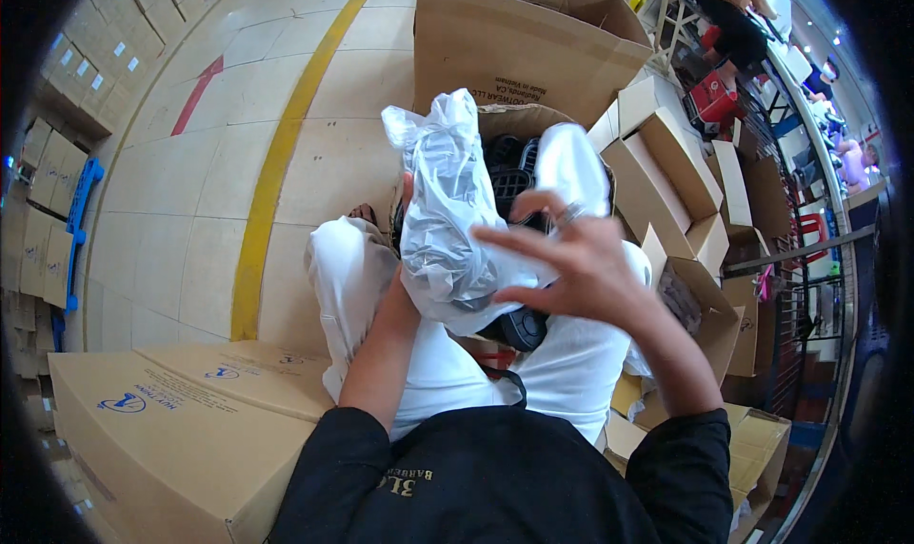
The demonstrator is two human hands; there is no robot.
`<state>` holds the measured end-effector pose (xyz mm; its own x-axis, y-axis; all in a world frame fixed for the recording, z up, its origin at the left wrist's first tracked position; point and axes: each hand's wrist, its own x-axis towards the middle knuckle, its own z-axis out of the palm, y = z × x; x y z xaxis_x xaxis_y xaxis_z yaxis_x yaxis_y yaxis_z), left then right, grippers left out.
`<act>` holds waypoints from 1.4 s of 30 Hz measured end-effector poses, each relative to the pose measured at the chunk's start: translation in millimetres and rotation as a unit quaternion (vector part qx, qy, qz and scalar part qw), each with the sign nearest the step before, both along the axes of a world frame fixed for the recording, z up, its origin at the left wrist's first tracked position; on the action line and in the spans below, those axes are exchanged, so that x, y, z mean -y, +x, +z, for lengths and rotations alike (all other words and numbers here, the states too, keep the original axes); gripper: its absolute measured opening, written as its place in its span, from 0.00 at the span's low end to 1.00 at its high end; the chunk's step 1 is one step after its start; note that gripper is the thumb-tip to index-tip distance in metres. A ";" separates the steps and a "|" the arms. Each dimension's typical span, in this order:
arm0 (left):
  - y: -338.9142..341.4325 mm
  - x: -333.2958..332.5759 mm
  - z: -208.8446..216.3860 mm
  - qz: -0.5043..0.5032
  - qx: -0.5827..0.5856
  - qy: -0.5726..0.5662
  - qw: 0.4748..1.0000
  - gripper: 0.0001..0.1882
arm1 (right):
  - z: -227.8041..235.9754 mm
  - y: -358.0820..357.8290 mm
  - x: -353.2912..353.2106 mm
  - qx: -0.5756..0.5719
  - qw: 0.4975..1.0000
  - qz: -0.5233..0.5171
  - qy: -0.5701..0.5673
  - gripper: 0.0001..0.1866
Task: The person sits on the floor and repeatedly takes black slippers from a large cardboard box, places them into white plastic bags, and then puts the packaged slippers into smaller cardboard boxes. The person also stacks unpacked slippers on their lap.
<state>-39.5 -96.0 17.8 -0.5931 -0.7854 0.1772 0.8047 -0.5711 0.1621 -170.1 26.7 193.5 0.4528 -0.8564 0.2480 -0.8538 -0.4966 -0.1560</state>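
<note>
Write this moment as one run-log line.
left hand: supporting white plastic bag, grip mostly hidden behind it | right hand: open, fingers spread, over bag, contact unclear | nearby: black footwear in open carton

Two wearer's hands (588, 263), one held plastic bag (443, 197), one ring (572, 213), one yellow floor line (286, 144), one red floor strip (198, 95) show.

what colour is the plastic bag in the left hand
The plastic bag is translucent white, best seen in the head view.
</note>
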 end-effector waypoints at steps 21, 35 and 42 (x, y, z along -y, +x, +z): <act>-44.5 -28.2 -30.7 -0.161 0.194 0.124 0.960 0.34 | 7.3 -73.2 72.6 0.473 0.794 -0.239 -0.299 0.08; -40.9 -18.5 -22.6 -0.104 0.169 0.080 0.977 0.27 | 83.9 -144.5 37.7 0.527 0.814 -0.163 -0.183 0.08; -26.3 -7.8 -31.9 -0.138 0.118 0.126 0.975 0.26 | 11.9 -14.1 3.9 0.018 0.977 0.004 0.212 0.28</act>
<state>-65.8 -88.2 -14.1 -0.7895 -0.5904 -0.1676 0.5712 -0.8068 0.1508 -184.3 22.8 205.4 0.4570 -0.8824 -0.1118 -0.8406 -0.3873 -0.3787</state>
